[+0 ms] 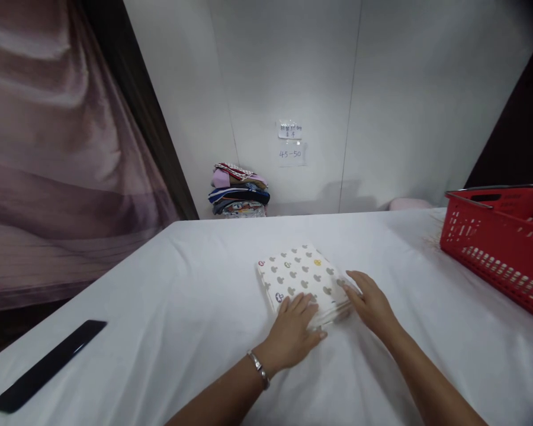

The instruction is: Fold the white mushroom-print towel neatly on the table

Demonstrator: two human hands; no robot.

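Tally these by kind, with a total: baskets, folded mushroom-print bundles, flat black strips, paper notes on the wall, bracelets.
Red basket: 1
Mushroom-print bundle: 1
Black strip: 1
Wall notes: 2
Bracelet: 1
Total: 6

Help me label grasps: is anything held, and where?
Nothing looks gripped: the left hand rests on the folded cloth at its near edge, the right hand touches its right corner.

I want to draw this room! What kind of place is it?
Maybe a room for folding cloth: there's folded cloth on a white-covered table, and a pile of folded fabrics by the wall.
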